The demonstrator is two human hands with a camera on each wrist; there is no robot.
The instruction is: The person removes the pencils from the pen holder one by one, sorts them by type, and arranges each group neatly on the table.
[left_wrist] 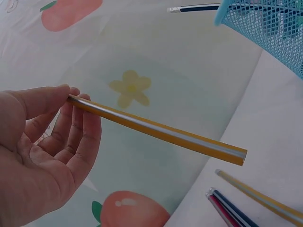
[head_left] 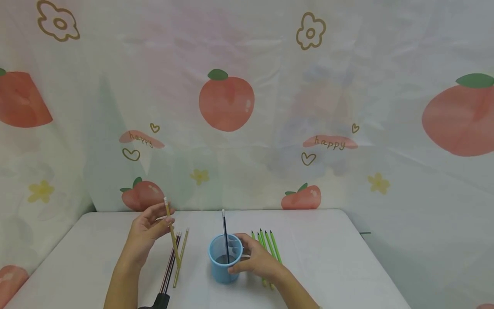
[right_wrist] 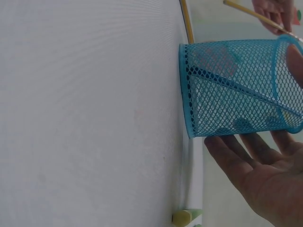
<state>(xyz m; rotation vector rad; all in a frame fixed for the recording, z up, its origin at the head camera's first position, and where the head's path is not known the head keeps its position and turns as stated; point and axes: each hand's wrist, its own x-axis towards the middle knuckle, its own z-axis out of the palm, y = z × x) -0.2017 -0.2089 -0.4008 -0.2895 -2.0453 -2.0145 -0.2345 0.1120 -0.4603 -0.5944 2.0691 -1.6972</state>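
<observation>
My left hand pinches a yellow pencil near its eraser end, above the table. In the left wrist view the pencil slants away from the fingertips, its unsharpened end free. A blue mesh pen cup stands upright on the table, with one dark pencil leaning inside. My right hand holds the cup from its right side, thumb in front and fingers round the back. In the right wrist view, fingers lie along the mesh wall of the cup.
Between left hand and cup lie another yellow pencil and a few dark pencils. Several green pencils lie right of the cup, partly behind the right hand. A black object sits at the front edge. A printed curtain hangs behind the white table.
</observation>
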